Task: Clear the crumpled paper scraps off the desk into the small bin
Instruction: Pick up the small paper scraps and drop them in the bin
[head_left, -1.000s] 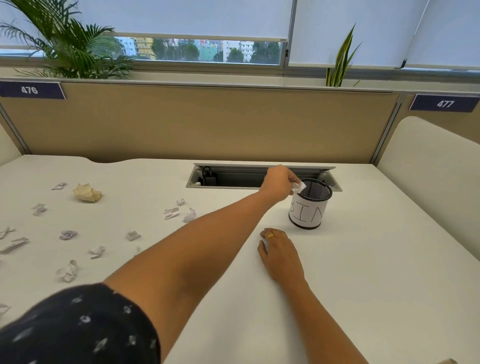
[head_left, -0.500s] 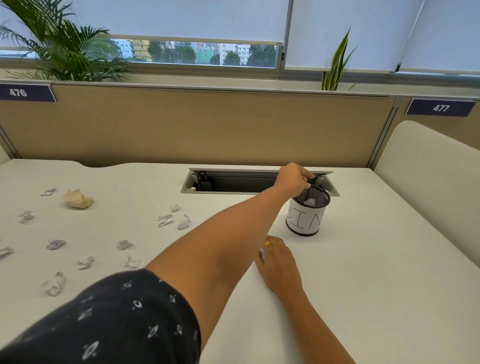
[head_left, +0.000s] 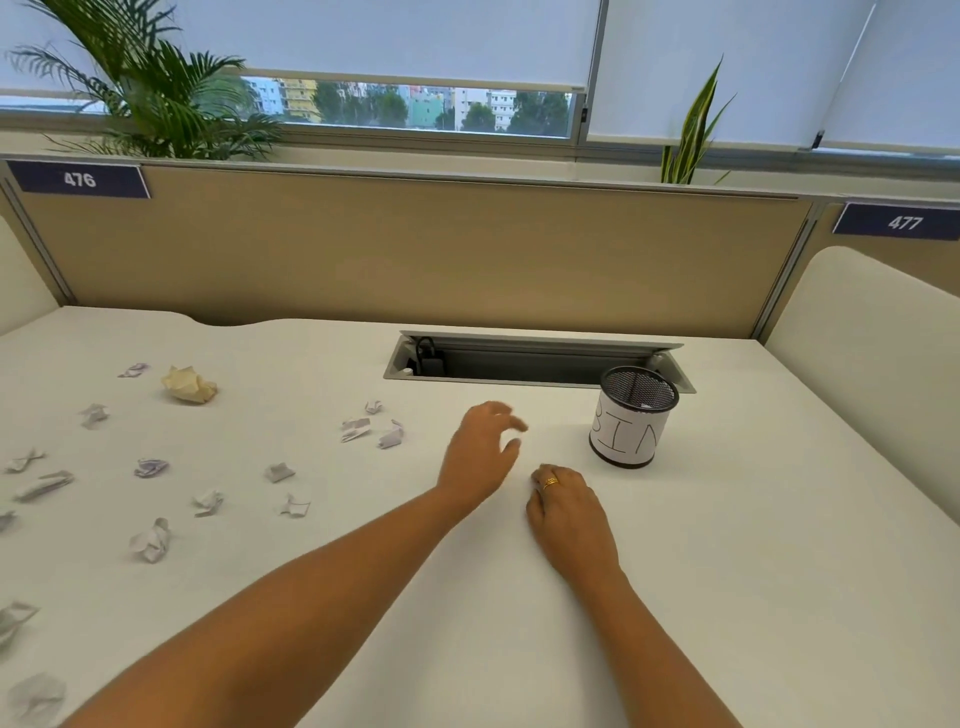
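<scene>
black mesh bin (head_left: 626, 436), paper-wrapped | crumpled white paper scraps (head_left: 150, 540) on tabletop (head_left: 779, 519) | left hand (head_left: 480, 452) spread, empty | right hand (head_left: 569, 514) curled on tabletop, contents unclear

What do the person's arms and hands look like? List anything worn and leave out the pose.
Both forearms are bare as far as the frame shows; no sleeve is in view. The right hand wears a gold ring on one finger. The left hand shows no ring, and neither wrist carries a watch or bracelet.
</scene>
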